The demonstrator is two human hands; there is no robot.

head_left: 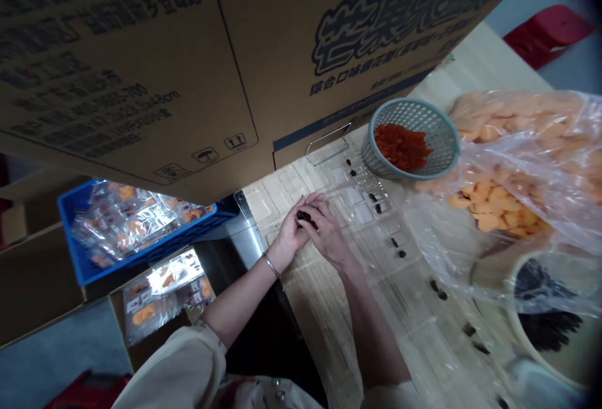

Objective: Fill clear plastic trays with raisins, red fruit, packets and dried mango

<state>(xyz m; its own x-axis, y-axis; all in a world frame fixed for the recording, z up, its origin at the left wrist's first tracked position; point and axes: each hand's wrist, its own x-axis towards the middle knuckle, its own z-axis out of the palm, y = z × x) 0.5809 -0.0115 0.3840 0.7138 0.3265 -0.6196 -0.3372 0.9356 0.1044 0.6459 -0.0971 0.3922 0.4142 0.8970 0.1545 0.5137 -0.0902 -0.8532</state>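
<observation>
My left hand [290, 233] is cupped, palm up, around a small pile of dark, raisin-like pieces [305, 216]. Over that palm, my right hand [327, 233] has its thumb and fingers closed at the pile, pinching the pieces. Both hands are above clear plastic trays [362, 211] spread on the pale wooden table. Dark pieces lie in pairs along the trays' right-hand compartments, such as one pair [378, 208] just right of my right hand.
A huge cardboard box [263, 83] looms ahead. At right are a grey-green basket [370, 157] of red-orange pieces, a plastic bag of orange slices [503, 208] and a tub [513, 324] with dark strips. A blue crate [78, 265] of sealed packets stands left.
</observation>
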